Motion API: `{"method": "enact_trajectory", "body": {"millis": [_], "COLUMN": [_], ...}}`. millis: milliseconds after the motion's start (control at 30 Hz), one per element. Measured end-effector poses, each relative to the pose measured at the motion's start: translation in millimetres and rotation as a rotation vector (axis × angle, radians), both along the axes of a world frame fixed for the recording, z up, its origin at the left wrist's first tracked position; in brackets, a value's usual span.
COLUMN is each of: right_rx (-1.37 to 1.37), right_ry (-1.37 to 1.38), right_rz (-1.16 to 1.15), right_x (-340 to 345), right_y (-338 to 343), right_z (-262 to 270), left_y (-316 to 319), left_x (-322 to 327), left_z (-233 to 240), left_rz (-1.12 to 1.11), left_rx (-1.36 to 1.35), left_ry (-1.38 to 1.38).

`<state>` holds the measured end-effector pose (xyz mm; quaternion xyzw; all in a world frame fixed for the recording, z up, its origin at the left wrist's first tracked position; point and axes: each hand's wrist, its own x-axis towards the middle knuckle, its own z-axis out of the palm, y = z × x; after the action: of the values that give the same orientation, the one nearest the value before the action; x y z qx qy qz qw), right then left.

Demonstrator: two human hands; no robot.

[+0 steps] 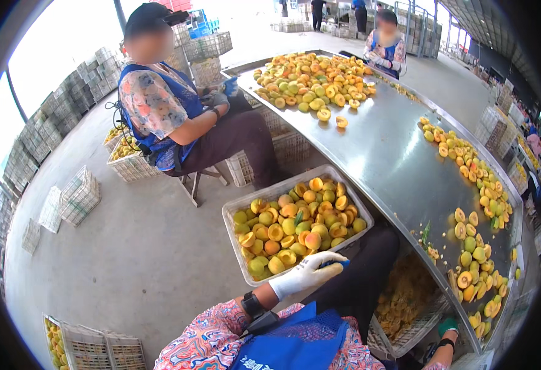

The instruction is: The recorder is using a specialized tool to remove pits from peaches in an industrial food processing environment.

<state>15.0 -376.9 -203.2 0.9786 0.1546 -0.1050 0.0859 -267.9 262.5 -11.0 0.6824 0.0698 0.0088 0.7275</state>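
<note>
My left hand (308,274), in a white glove, is curled at the near edge of a plastic crate (231,222). A small blue object (336,263), mostly hidden, shows between its thumb and fingers. The crate, beside my knee, is full of halved yellow stone fruit (293,222), probably peaches, with a green leaf on top. Low at the right, my right hand (448,326) wears a green glove. It is beside a lower crate (411,344) under the metal table (381,143), and its fingers are mostly hidden. Brownish-yellow scraps (402,296) fill that lower crate.
Pitted and unpitted halves (476,259) lie along the table's right side, with a large heap (316,81) at its far end. A seated co-worker (168,106) is at the left, another person (385,44) beyond the table. Crates (80,194) stand on the concrete floor.
</note>
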Motion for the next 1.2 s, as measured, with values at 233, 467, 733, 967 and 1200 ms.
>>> {"method": "enact_trajectory", "body": {"millis": [233,467,733,967,1200], "right_rx": [0.485,0.839,0.847,0.739,0.118], "right_ry": [0.227,0.483,0.548,0.419,0.419], "right_rz": [0.178,-0.011,-0.111,0.155,0.445], "right_x": [-110,-186,-223,-191,-151], "right_y": [228,282,250,266,166], "right_z": [129,172,157,150,-22], "left_y": [5,-14,-34,-35,-35], "left_x": [-17,-5,2,5,20], "left_z": [-3,21,5,9,-21], "left_rz": [0.049,-0.041,-0.136,0.061,0.074], "left_rx": [-0.029,0.091,0.157,0.094,0.057], "left_ry": [0.041,-0.001,-0.014,0.035,0.033]}}
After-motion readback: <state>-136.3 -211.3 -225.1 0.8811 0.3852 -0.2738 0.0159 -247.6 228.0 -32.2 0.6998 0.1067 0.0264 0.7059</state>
